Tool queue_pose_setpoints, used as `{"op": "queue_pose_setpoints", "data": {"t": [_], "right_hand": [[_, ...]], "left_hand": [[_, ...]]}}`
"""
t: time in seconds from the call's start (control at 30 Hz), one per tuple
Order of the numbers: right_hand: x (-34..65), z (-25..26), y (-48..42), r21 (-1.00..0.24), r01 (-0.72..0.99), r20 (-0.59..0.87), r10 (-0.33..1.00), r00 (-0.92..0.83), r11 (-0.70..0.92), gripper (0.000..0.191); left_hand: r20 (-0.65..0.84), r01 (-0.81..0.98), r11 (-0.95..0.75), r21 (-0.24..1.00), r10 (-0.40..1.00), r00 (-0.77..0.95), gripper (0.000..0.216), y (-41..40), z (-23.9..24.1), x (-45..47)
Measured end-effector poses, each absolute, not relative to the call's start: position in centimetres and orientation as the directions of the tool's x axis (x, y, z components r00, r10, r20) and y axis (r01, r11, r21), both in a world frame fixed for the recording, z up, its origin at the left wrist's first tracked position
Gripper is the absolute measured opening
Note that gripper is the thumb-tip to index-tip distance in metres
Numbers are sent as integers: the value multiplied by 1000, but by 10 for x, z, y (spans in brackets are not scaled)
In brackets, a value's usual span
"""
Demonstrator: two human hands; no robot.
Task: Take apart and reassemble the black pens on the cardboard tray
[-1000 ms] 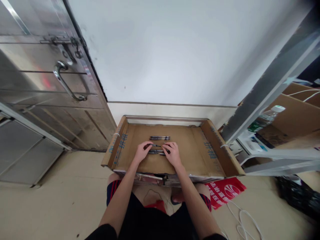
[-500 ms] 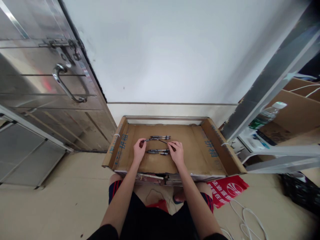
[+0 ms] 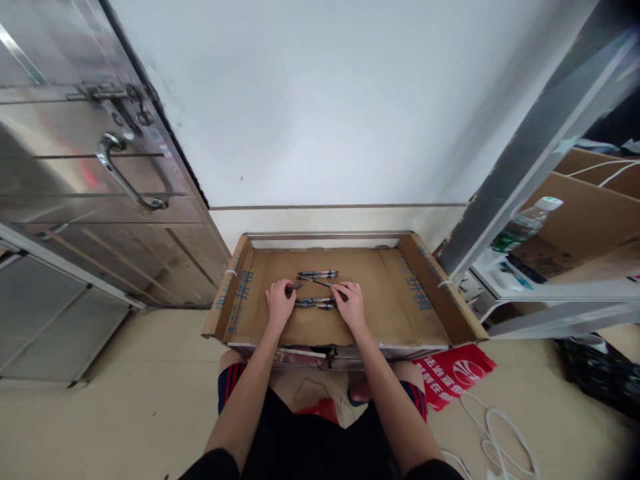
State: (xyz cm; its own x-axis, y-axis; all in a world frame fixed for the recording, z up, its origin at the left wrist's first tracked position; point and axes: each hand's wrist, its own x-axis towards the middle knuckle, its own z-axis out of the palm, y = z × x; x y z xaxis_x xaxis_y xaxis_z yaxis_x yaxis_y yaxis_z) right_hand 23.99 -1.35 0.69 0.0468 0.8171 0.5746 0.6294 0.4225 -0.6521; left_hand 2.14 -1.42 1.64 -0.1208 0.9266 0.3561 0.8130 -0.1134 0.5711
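Left hand (image 3: 281, 301): thumb and fingers are clamped on a short dark pen part (image 3: 296, 287), which projects from the fingertips toward the right hand. How much of the part lies concealed in the grip cannot be determined.

Right hand (image 3: 349, 305): thumb and fingers are pinched on one end of a slim dark rod (image 3: 319, 283). The rod slants away from the right hand toward the left, its free end reaching near the far pens.

Change of state: one second earlier, both hands sit close together, with a single dark length spanning the gap between them. Half a second earlier, the hands are wider apart and the two pieces nearly meet, tip to tip, beyond the fingers. At present the pieces lie apart: the left piece points lower, and the rod's free end passes beyond it. Each hand therefore controls a separate piece, and the two are out of line with each other.

Adjacent items: the far pens (image 3: 318, 274) lie side by side just beyond both hands. The near pens (image 3: 314, 303) lie between the hands, on the wearer's side of the held pieces, with their right end just beside the right hand. A cardboard tray (image 3: 377, 277) extends beneath and around both hands.
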Motion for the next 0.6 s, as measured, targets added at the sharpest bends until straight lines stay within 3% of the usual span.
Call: {"op": "queue_pose_setpoints", "data": {"t": [0.6], "right_hand": [[240,6,-14,-656,633,563,825,50,410,20]], "left_hand": [[388,781,-182,598,918,-83,9,-14,15,22]]}}
